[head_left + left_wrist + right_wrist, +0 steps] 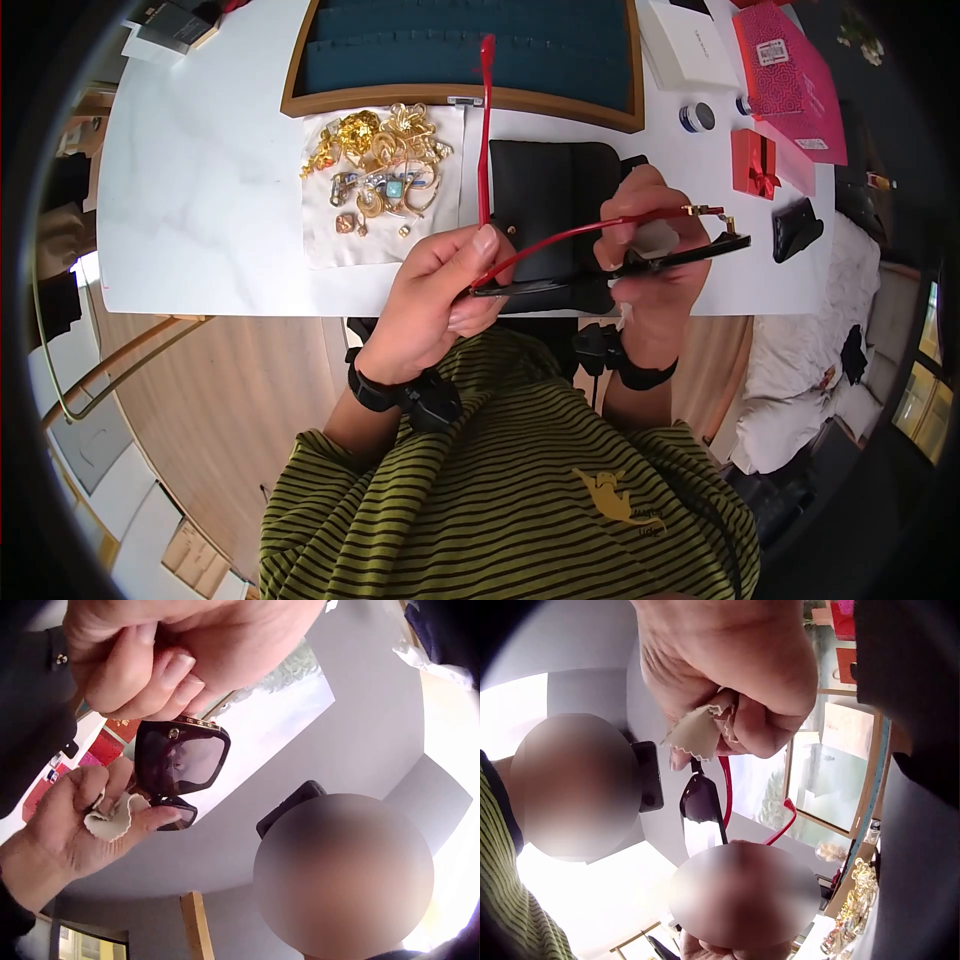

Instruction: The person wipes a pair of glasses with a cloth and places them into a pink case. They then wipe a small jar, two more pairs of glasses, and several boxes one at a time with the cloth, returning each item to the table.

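Observation:
A pair of sunglasses (pixel 545 285) with a black front and red temples is held above the near edge of the table, temples unfolded. My left hand (pixel 445 285) grips one end of the frame, thumb on top near the hinge. At the other end, my right hand (pixel 660 295) pinches the frame and lens through a small cream cloth (pixel 697 735) with zigzag edges. In the left wrist view, dark lenses (pixel 184 754) and gold trim at the hinge show, with the cloth (pixel 116 821) bunched in the right hand's fingers. Below lies a black case (pixel 560 180).
Gold jewelry (pixel 385 160) lies on a white cloth (pixel 335 250) to the left. Behind stands a wooden tray (pixel 390 100) with dark lining. At right are a small jar (pixel 697 117), a red gift box (pixel 752 165), a pink box (pixel 800 60) and a black pouch (pixel 797 230).

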Motion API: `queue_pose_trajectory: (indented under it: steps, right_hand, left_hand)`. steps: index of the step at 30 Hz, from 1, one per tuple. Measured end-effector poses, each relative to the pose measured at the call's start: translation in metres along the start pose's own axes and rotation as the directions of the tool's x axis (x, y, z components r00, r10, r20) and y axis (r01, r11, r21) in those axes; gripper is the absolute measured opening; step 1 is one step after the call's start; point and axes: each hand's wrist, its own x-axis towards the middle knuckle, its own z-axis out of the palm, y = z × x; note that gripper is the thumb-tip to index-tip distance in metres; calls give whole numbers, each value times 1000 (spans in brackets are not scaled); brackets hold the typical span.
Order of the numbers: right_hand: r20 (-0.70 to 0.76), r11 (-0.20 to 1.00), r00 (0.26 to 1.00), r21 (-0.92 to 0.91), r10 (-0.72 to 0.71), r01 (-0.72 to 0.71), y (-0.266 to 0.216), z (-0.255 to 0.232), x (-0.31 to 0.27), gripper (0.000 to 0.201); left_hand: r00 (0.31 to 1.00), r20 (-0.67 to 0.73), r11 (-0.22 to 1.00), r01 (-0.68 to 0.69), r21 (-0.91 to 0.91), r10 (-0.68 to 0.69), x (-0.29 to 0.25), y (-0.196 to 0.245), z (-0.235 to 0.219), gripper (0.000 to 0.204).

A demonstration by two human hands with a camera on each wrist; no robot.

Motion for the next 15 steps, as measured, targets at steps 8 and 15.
queue_pose_trajectory:
  steps: [8, 15]
  right_hand:
    - [-51, 999, 998, 4, 42, -42, 4, 5, -5, 49]
    - [-35, 968, 976, -123, 214, -217, -5, 16, -3, 33]
  left_hand:
    - [996, 33, 988, 82, -129, -78, -2, -4, 3, 31]
    - [1000, -22, 944, 10, 330, -3, -4, -6, -1, 26]
